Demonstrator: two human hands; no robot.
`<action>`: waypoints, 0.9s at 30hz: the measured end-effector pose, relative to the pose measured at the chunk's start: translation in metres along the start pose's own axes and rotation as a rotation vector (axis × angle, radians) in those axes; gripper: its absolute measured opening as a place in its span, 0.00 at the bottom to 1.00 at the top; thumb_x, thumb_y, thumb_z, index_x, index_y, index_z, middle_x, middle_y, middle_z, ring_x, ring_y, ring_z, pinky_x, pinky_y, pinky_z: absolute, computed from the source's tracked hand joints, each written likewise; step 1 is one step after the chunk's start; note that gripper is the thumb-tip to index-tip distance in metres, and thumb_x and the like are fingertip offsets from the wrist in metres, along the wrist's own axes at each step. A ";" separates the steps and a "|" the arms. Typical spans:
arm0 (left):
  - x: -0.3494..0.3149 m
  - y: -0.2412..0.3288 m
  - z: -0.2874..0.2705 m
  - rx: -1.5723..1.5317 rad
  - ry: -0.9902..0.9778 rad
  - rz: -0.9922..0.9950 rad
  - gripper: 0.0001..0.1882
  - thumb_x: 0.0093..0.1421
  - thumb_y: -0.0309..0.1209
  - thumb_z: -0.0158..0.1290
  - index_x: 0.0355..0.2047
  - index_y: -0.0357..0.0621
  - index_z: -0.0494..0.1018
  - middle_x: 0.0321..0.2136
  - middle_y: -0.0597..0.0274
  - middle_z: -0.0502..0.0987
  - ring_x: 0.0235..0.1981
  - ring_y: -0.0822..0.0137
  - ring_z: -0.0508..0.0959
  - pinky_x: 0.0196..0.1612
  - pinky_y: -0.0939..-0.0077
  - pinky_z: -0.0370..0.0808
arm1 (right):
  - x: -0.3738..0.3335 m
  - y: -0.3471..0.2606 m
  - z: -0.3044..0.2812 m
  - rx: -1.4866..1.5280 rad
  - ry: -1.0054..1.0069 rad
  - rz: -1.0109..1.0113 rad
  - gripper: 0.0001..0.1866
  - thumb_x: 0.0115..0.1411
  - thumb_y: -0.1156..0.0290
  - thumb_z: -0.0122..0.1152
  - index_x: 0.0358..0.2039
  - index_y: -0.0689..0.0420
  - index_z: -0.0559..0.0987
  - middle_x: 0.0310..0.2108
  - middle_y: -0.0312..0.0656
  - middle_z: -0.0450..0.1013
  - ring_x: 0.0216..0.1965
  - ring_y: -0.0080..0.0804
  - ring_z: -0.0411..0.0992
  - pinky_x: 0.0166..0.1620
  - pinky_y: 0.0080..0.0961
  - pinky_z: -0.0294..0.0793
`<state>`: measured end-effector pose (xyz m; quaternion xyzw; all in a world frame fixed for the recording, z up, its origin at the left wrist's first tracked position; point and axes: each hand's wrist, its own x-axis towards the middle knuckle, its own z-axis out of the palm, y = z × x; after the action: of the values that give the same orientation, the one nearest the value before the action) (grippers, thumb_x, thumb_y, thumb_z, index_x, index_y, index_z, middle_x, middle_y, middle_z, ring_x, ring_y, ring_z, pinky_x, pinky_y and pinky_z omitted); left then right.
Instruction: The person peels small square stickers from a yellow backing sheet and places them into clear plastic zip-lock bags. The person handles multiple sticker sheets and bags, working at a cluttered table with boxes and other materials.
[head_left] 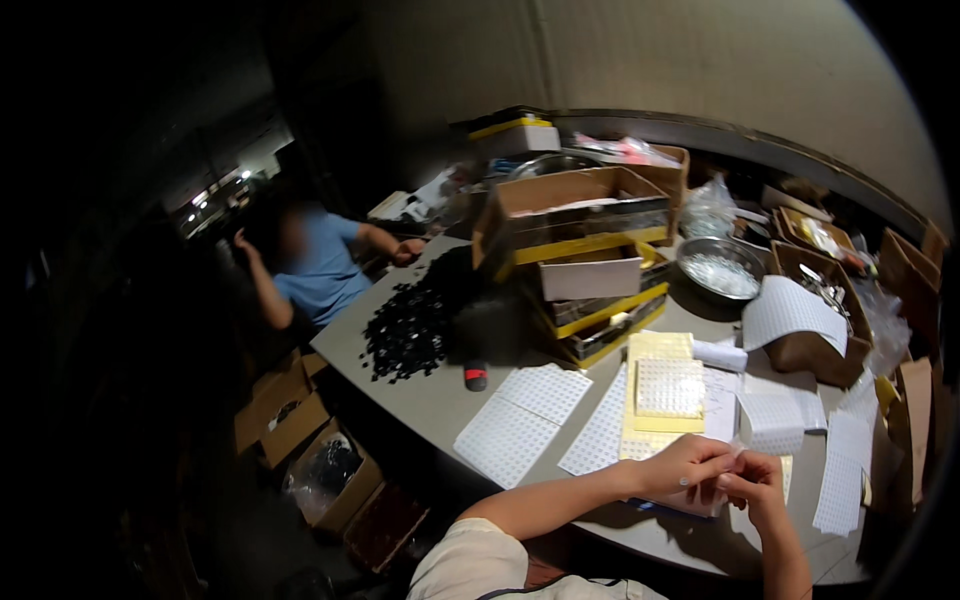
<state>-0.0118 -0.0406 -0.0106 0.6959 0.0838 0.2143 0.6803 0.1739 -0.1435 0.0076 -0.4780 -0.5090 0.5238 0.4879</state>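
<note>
My left hand point(684, 463) and my right hand point(757, 484) meet over the near edge of the table, fingers pinched together. Between the fingertips shows a bit of something whitish; its kind is too small to make out. A small round pale dot point(684, 481) sits on the back of my left hand. Just beyond the hands lie a yellow sheet point(655, 440) and, on it, a smaller sheet covered in rows of small round stickers point(670, 387). A pale sheet, partly hidden, lies under my hands.
More dotted sticker sheets point(524, 420) lie left, others point(845, 470) right. A pile of small black pieces point(408, 330) and a red-and-black object point(475, 377) are farther left. Stacked cardboard boxes point(590, 190), a metal bowl point(720, 270) stand behind. A person in blue point(325, 265) sits across; cartons point(285, 410) are on the floor.
</note>
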 end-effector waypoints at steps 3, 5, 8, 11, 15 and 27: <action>0.003 0.008 0.001 -0.148 -0.011 -0.052 0.17 0.75 0.42 0.44 0.37 0.41 0.73 0.28 0.64 0.79 0.25 0.76 0.78 0.26 0.82 0.75 | 0.005 0.003 -0.004 0.033 0.092 -0.096 0.13 0.61 0.68 0.66 0.24 0.59 0.75 0.19 0.37 0.74 0.15 0.20 0.66 0.16 0.18 0.60; 0.006 0.003 0.001 -0.176 0.012 -0.024 0.16 0.75 0.39 0.44 0.37 0.41 0.72 0.26 0.63 0.79 0.24 0.75 0.79 0.26 0.81 0.76 | 0.008 0.007 -0.007 -0.007 0.115 -0.128 0.13 0.63 0.68 0.64 0.24 0.59 0.74 0.20 0.36 0.74 0.16 0.19 0.67 0.16 0.18 0.61; 0.008 -0.011 0.003 -0.168 0.077 0.028 0.14 0.75 0.36 0.45 0.35 0.40 0.71 0.24 0.63 0.78 0.22 0.75 0.78 0.25 0.81 0.75 | 0.010 -0.003 0.005 -0.073 0.134 -0.177 0.13 0.64 0.69 0.64 0.25 0.57 0.72 0.20 0.34 0.71 0.18 0.17 0.67 0.19 0.16 0.62; 0.010 -0.009 0.008 -0.084 0.147 0.172 0.13 0.73 0.32 0.47 0.32 0.39 0.71 0.23 0.63 0.78 0.21 0.74 0.78 0.25 0.80 0.74 | 0.011 0.006 -0.007 -0.284 0.180 -0.299 0.11 0.62 0.74 0.62 0.25 0.58 0.70 0.20 0.32 0.67 0.22 0.14 0.64 0.25 0.15 0.61; 0.006 0.007 0.004 0.031 0.218 0.306 0.09 0.68 0.29 0.50 0.31 0.38 0.72 0.20 0.62 0.78 0.21 0.75 0.79 0.26 0.77 0.74 | 0.017 -0.015 -0.029 -0.914 0.337 -0.731 0.06 0.52 0.81 0.58 0.25 0.61 0.69 0.20 0.38 0.68 0.21 0.25 0.69 0.26 0.22 0.66; 0.007 0.019 -0.026 0.185 0.430 0.324 0.11 0.63 0.30 0.53 0.25 0.37 0.73 0.18 0.58 0.79 0.22 0.69 0.82 0.27 0.73 0.76 | 0.021 -0.103 0.035 -1.654 0.284 -0.918 0.09 0.39 0.84 0.61 0.25 0.64 0.80 0.51 0.54 0.78 0.45 0.52 0.79 0.47 0.41 0.79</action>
<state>-0.0197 -0.0152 0.0087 0.6979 0.1330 0.4545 0.5373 0.1400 -0.1240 0.1109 -0.4840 -0.7918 -0.3071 0.2106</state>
